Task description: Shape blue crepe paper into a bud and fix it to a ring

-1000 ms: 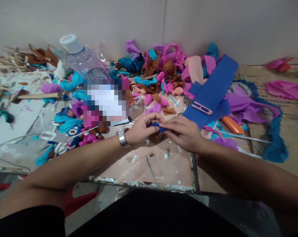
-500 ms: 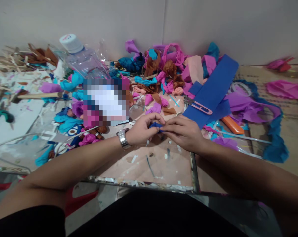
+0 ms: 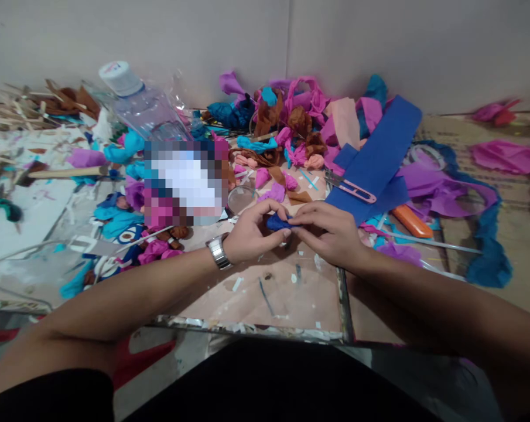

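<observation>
A small crumpled piece of dark blue crepe paper (image 3: 277, 222) is held between my two hands, above the brown-covered tabletop. My left hand (image 3: 256, 233), with a watch (image 3: 218, 252) at the wrist, curls thumb and fingers around its left side. The fingertips of my right hand (image 3: 328, 231) pinch its right end. Behind my right hand lie long blue crepe paper strips (image 3: 381, 149) with pink-handled thread snips (image 3: 356, 191) on top. A clear round ring (image 3: 241, 200) sits just beyond my left hand.
A clear bottle with a white cap (image 3: 120, 78) stands at back left. Pink, brown and teal paper scraps (image 3: 300, 120) are heaped along the wall. An orange-handled tool (image 3: 413, 221) lies at right, a glue gun (image 3: 89, 243) with its cord at left, and wooden sticks (image 3: 23, 111) far left.
My fingers have shifted on the blue paper, which now looks more bunched and shows more between my hands. The view has moved slightly; the table things lie as before.
</observation>
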Motion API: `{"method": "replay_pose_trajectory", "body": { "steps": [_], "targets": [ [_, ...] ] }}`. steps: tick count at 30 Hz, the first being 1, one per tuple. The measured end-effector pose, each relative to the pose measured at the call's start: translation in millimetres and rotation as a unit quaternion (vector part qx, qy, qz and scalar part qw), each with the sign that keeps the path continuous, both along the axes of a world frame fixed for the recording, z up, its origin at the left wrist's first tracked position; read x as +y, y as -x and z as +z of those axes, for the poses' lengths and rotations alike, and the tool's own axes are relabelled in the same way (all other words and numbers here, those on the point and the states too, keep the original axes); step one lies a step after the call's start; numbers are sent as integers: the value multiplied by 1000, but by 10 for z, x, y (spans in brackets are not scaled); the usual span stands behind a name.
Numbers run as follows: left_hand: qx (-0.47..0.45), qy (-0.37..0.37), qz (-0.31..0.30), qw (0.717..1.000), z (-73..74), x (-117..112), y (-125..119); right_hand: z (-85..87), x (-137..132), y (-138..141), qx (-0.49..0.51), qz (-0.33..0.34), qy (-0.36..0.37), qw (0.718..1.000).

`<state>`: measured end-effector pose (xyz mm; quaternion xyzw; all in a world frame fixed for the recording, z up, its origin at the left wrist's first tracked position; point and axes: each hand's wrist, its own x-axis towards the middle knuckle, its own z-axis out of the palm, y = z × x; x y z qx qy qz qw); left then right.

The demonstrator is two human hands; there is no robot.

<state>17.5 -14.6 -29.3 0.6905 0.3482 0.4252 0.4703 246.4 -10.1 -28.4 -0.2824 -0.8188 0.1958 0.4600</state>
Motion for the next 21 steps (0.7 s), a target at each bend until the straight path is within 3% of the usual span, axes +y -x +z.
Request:
{"method": "replay_pose_trajectory", "body": {
  "steps": [16,21],
  "targets": [
    [-31,-42,-2,999,-2,1,-19,77,-7,-4,19,6,66,998],
    [-26,-18,-3,999,4,-7,-10,81,-15,-8,5,-1,89,996]
  ]
}}
